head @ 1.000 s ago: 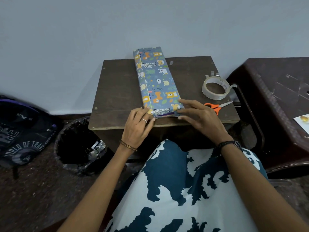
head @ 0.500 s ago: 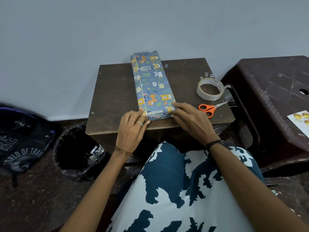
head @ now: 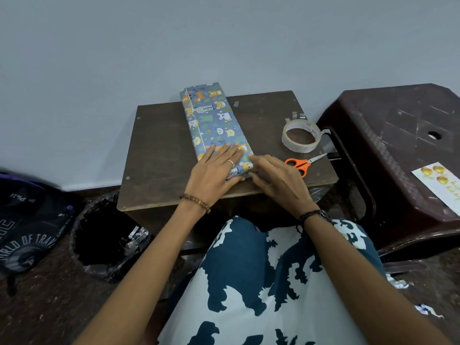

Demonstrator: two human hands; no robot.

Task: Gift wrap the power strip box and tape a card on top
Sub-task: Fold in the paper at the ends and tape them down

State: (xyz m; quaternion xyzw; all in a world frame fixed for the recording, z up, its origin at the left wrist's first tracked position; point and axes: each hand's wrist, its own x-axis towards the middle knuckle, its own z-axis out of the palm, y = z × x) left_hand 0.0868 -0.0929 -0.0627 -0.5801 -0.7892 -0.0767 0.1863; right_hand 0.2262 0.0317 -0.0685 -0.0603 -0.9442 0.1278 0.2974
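A long box wrapped in blue paper printed with small animals lies on a small dark wooden desk, running from the near edge toward the far edge, where its far end sticks out past the desk against the grey wall. A paper seam runs along its left side.

The left hand lies flat on the near part of the box, fingers straight and spread, pressing the paper down; a ring sits on one finger and a bead bracelet on the wrist. The right hand is at the near right corner of the box, its fingers curled in against the paper at the end of the box. Whether they pinch a flap or only push on it cannot be told.

To the right of the box, a roll of clear tape sits on the desk, and orange-handled scissors lie just near it, toward the person. Short strips of tape are stuck on the desk's far right.

Further right stands a dark brown plastic stool, with a card bearing gold ornaments lying on its near right part, well apart from the box.

On the floor to the left are a bin lined with a black bag and a dark backpack.
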